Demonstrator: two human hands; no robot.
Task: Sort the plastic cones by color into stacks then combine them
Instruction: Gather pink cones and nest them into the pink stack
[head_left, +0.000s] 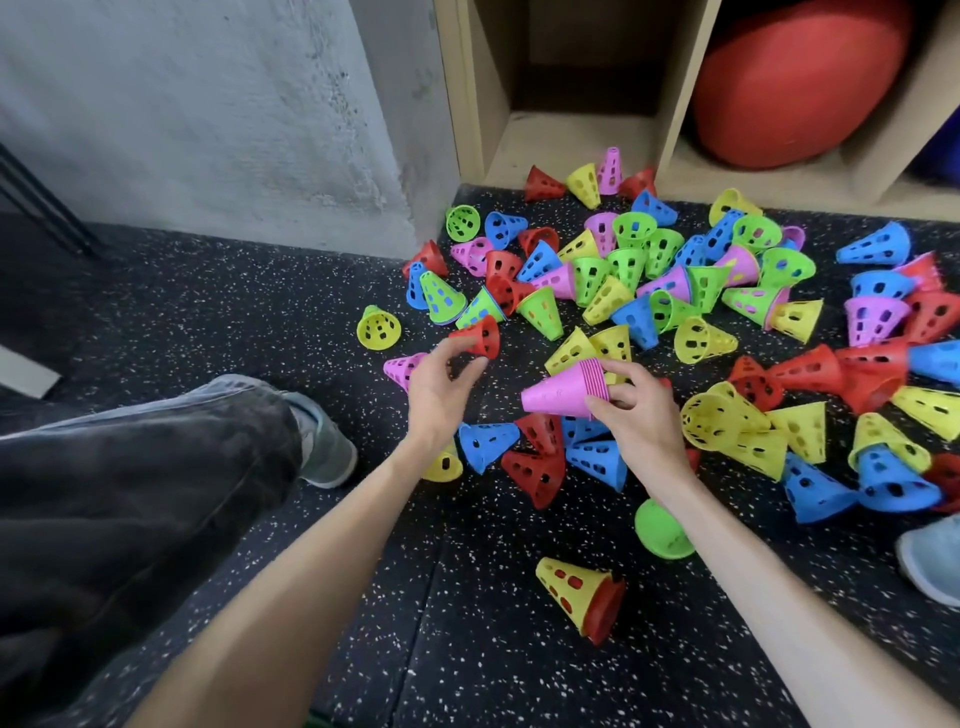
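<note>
Yellow-and-red nested cones (582, 597), unlabelled; pink cone stack (563, 394) in right hand (641, 415).

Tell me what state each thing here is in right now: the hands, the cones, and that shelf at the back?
Right hand: grips the stack of nested pink plastic cones, held sideways.
Left hand: fingers loosely curled beside a single red perforated cone; contact unclear.
Loose pile of mixed-colour cones: unsorted, scattered on the speckled black floor.
Yellow cone over a red one: nested, lying on its side.
Wooden shelf compartment: open.
</note>
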